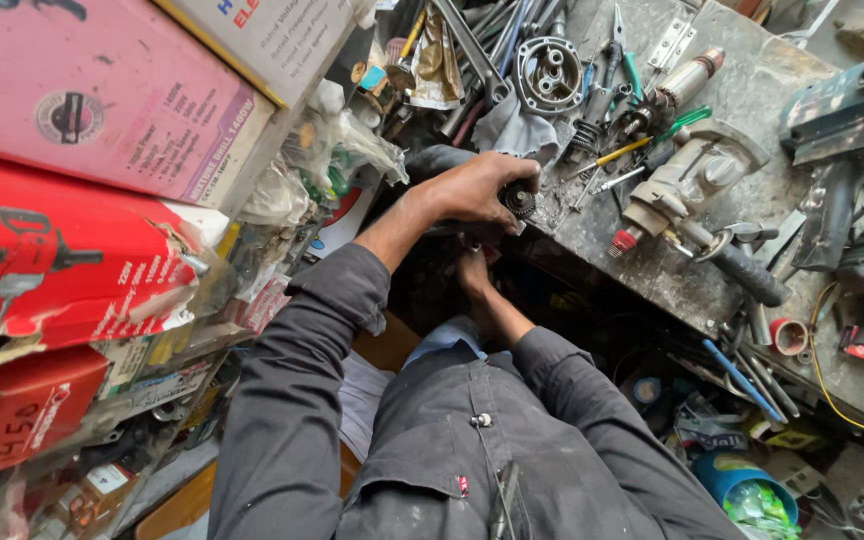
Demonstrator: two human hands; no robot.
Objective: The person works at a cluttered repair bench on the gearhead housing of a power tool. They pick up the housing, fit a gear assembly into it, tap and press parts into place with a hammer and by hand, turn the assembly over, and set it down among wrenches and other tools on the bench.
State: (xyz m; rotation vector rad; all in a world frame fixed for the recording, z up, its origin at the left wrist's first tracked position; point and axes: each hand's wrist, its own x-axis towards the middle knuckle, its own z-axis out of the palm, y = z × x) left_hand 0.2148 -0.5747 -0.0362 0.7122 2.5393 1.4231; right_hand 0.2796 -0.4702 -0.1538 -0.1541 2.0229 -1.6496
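At frame centre, the left hand (pixel 472 188) closes its fingers around a dark toothed gear part (pixel 519 200), pinning it against the workbench edge (pixel 592 235). The right hand (pixel 472 270) sits below in shadow; its grip cannot be determined.

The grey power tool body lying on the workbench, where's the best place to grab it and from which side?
Grip the power tool body around its thick pale housing, coming from above. It lies on its side on the workbench, red-tipped end toward the edge, with screwdrivers crowding its far side. The black side handle probably offers a second hold.
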